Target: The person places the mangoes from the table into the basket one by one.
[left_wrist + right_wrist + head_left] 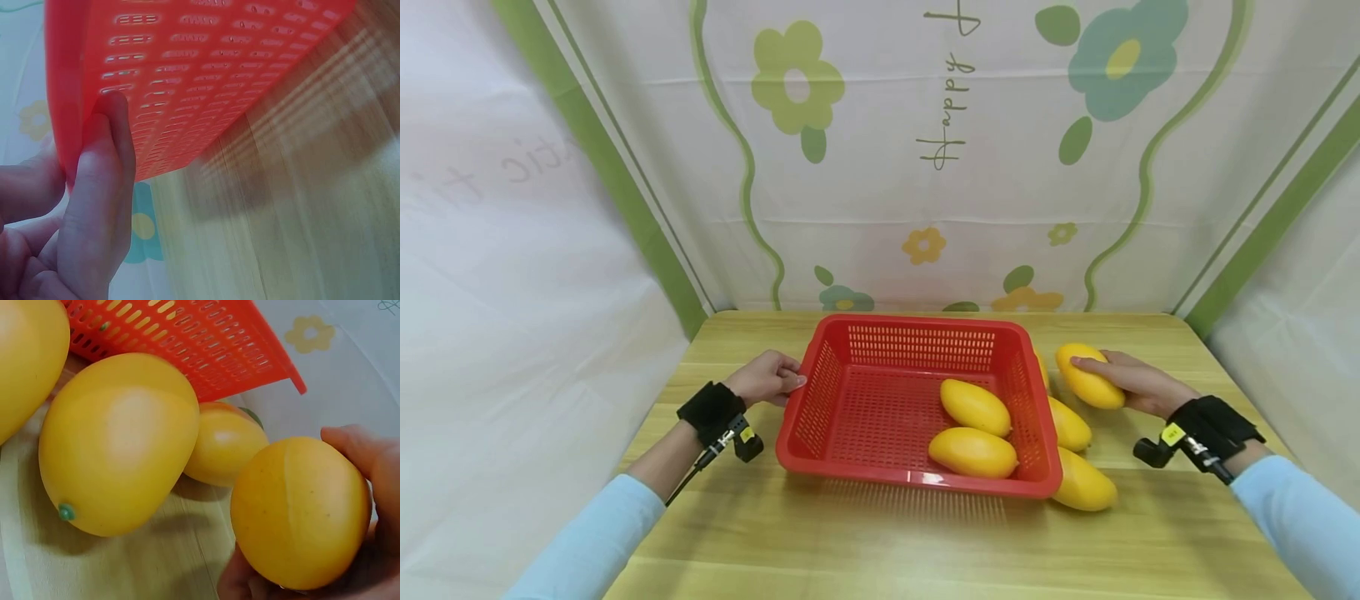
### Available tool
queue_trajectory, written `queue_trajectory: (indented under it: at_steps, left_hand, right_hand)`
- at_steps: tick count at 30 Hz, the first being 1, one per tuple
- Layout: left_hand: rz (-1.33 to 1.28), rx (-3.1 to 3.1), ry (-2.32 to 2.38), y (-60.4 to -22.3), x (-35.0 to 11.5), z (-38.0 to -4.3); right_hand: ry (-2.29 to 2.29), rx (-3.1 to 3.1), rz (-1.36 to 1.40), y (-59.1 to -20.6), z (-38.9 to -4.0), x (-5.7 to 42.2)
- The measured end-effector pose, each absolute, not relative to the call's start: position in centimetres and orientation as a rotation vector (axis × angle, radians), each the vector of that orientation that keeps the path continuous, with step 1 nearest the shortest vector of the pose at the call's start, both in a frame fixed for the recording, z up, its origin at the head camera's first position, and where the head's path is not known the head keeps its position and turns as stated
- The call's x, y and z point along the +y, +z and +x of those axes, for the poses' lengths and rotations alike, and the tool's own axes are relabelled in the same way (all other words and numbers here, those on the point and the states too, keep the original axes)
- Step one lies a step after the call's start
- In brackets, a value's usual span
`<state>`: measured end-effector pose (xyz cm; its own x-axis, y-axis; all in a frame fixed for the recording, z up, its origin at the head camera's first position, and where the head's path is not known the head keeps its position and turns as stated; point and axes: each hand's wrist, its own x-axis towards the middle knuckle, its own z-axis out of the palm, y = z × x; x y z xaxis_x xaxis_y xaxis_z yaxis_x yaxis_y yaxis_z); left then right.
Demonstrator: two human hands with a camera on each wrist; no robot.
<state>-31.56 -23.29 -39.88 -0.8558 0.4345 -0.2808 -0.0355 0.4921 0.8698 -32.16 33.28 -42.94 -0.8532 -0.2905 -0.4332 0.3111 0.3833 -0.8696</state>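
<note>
A red slotted plastic basket (917, 333) stands on the wooden table, with two yellow mangoes (975, 407) (973, 452) lying in its right half. My left hand (784, 380) pinches the basket's left rim; in the left wrist view the fingers (103, 187) curl onto the red wall (206, 75). To the right of the basket, my right hand (1116, 379) grips another mango (1088, 385), and its fingers wrap over the top. In the right wrist view that held mango (300, 512) sits in my palm.
Three more mangoes lie on the table along the basket's right side (1070, 425) (1082, 485) (1042, 370). The right wrist view shows them close by (119, 444) (225, 444). A flowered cloth backdrop (940, 167) walls the table at the back and sides.
</note>
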Motion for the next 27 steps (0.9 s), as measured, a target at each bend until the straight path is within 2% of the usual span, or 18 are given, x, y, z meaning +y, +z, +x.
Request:
queue_trajectory:
  at_steps: [27]
  left_hand:
    - [0.318,2.255,1.361,-39.7,-23.1,-31.2]
  right_hand:
    - [-1.618,2.119,-0.109,-40.8,-30.5,32.2]
